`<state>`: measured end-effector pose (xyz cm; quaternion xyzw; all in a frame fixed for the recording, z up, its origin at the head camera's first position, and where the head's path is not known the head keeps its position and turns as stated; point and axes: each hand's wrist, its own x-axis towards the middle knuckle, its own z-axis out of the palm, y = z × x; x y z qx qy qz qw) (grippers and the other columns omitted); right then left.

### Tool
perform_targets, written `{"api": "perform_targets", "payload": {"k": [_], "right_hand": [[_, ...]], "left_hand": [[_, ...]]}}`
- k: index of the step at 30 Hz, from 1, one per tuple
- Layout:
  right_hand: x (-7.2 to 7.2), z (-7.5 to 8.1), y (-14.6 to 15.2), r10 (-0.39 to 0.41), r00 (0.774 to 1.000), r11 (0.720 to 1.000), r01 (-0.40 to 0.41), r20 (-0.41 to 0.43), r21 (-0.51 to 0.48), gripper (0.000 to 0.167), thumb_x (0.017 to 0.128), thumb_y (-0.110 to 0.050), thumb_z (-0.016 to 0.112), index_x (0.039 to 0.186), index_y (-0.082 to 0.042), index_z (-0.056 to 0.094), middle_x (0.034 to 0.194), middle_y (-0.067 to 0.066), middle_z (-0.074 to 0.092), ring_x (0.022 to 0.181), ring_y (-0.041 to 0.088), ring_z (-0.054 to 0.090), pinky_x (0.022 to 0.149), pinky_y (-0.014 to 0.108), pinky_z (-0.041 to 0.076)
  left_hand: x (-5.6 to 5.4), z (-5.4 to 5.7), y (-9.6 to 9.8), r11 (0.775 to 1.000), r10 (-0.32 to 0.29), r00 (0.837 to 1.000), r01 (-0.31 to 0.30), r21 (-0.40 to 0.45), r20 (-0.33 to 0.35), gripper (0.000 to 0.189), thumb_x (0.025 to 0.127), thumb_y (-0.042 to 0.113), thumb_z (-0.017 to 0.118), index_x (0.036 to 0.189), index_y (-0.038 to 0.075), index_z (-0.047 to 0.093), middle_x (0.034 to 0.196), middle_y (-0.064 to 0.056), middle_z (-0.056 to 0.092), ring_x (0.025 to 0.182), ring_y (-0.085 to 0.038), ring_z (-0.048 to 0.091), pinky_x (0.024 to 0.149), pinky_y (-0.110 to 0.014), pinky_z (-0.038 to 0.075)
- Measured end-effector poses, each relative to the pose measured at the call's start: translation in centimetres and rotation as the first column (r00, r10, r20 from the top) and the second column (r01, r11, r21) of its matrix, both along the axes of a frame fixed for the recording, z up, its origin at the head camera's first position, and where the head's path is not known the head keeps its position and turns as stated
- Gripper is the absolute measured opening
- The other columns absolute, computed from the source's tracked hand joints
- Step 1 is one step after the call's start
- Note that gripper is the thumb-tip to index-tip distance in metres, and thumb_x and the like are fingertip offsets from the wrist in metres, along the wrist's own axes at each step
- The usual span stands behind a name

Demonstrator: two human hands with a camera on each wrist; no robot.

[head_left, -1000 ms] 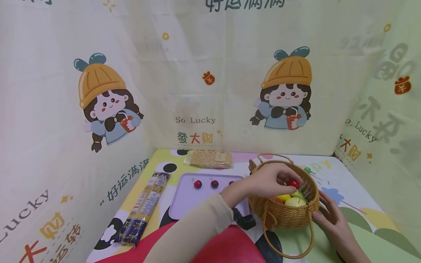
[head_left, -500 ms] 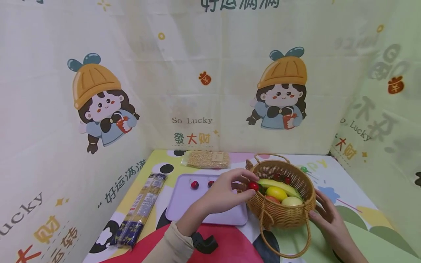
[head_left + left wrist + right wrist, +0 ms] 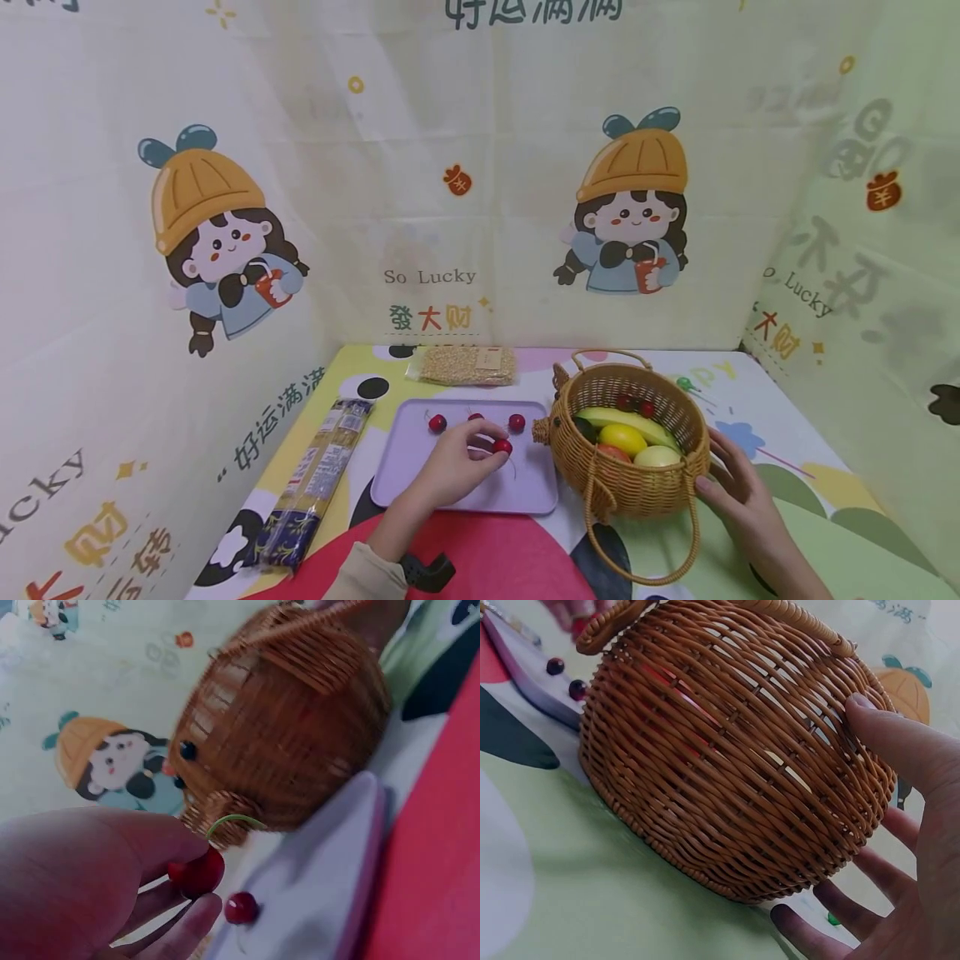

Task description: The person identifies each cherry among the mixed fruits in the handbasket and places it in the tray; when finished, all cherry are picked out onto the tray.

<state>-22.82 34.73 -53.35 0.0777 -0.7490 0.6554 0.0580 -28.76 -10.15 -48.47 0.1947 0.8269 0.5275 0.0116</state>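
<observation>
My left hand [image 3: 450, 468] pinches a red cherry [image 3: 199, 871] with a green stem between thumb and fingers, above the lilac tray [image 3: 405, 471]. Behind the hand, other cherries [image 3: 517, 423] lie in a row on the tray; one is partly hidden by the fingers. To the right stands a wicker basket [image 3: 626, 492] shaped like an animal. Inside it are a banana [image 3: 600, 415], a lemon [image 3: 622, 438], a pale round fruit [image 3: 657, 457], a reddish fruit, a dark one and red cherries [image 3: 647, 408]. My right hand [image 3: 744, 493] rests its spread thumb and fingers against the basket's right side.
A long pack of noodles [image 3: 318, 479] with blue ends lies left of the tray. Behind the tray is a clear bag of yellow grains [image 3: 467, 365]. The basket's rope handle [image 3: 693, 533] hangs forward onto the patterned tablecloth. Printed curtains [image 3: 517, 233] enclose the table.
My left hand has come out of the basket with the cherry and moved left over the tray. The right hand has stayed against the basket. The head view has turned slightly right.
</observation>
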Motion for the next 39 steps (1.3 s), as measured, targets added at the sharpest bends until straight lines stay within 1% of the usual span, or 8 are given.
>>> {"api": "perform_targets", "payload": {"k": [5,7,10,16,21,27,35,39], "right_hand": [[0.0,0.1,0.0,-0.010,1.000,1.000,0.010,0.015,0.010,0.078,0.113,-0.009,0.059,0.179,-0.028,0.023,0.179,0.005,0.025,0.131,-0.014,0.047,0.099,0.017,0.055],[0.0,0.1,0.0,-0.011,1.000,1.000,0.011,0.019,0.009,0.078,0.113,-0.009,0.059,0.179,-0.028,0.023,0.179,0.005,0.025,0.131,-0.014,0.047,0.099,0.017,0.055],[0.0,0.2,0.0,-0.009,1.000,1.000,0.009,0.019,0.007,0.078,0.113,-0.009,0.059,0.179,-0.029,0.022,0.179,0.004,0.025,0.131,-0.014,0.047,0.099,0.017,0.055],[0.0,0.3,-0.1,-0.008,1.000,1.000,0.008,0.006,0.005,0.079,0.112,-0.008,0.060,0.179,-0.028,0.022,0.178,0.002,0.026,0.132,-0.015,0.047,0.099,0.017,0.055],[0.1,0.2,-0.1,-0.007,1.000,1.000,0.007,0.002,0.008,0.079,0.112,-0.008,0.060,0.179,-0.028,0.023,0.177,0.000,0.028,0.133,-0.014,0.047,0.099,0.017,0.056],[0.1,0.2,-0.1,-0.007,1.000,1.000,0.008,-0.007,0.007,0.079,0.112,-0.007,0.060,0.179,-0.027,0.023,0.174,-0.004,0.030,0.133,-0.013,0.048,0.099,0.017,0.056],[0.1,0.3,-0.2,-0.009,1.000,1.000,0.009,-0.002,0.013,0.079,0.112,-0.007,0.060,0.179,-0.027,0.023,0.175,-0.001,0.029,0.133,-0.012,0.048,0.099,0.018,0.056],[0.2,0.3,-0.3,-0.002,1.000,1.000,0.002,-0.006,0.005,0.079,0.112,-0.007,0.060,0.179,-0.026,0.022,0.174,-0.004,0.030,0.134,-0.012,0.048,0.098,0.018,0.056]], "left_hand": [[-0.2,-2.2,-0.3,0.999,-0.025,1.000,0.026,-0.048,0.019,0.021,0.098,0.013,0.084,0.119,0.013,0.080,0.116,-0.002,0.079,0.105,-0.016,0.078,0.093,-0.028,0.066],[-0.2,-2.7,-0.3,0.997,-0.030,0.999,0.032,-0.071,0.029,0.020,0.097,0.014,0.084,0.117,0.017,0.080,0.115,0.000,0.078,0.103,-0.013,0.077,0.092,-0.027,0.065],[-0.3,-3.1,-0.2,0.995,-0.043,0.999,0.046,-0.089,0.032,0.022,0.096,0.014,0.085,0.117,0.017,0.081,0.115,0.001,0.078,0.100,-0.010,0.077,0.091,-0.027,0.065],[-0.4,-3.3,0.3,0.991,-0.070,0.998,0.070,-0.118,0.009,0.025,0.093,0.014,0.087,0.117,0.012,0.083,0.111,0.001,0.080,0.097,-0.009,0.075,0.087,-0.025,0.063],[-0.4,-3.4,0.7,0.989,-0.066,0.998,0.068,-0.134,0.021,0.024,0.092,0.016,0.089,0.115,0.014,0.084,0.103,0.000,0.081,0.092,-0.008,0.073,0.083,-0.024,0.061],[-0.3,-3.6,0.8,0.990,-0.059,0.998,0.062,-0.128,0.032,0.025,0.091,0.017,0.089,0.115,0.015,0.083,0.102,-0.001,0.080,0.091,-0.009,0.072,0.083,-0.023,0.061],[-0.2,-3.4,0.6,0.988,-0.039,0.999,0.038,-0.149,-0.006,0.025,0.091,0.016,0.087,0.116,0.015,0.083,0.110,-0.002,0.081,0.099,-0.016,0.076,0.088,-0.030,0.064],[0.1,-2.4,0.9,0.988,-0.041,0.997,0.032,-0.149,-0.061,0.024,0.094,0.014,0.085,0.118,0.014,0.081,0.119,-0.004,0.079,0.109,-0.025,0.076,0.092,-0.034,0.066]]}}
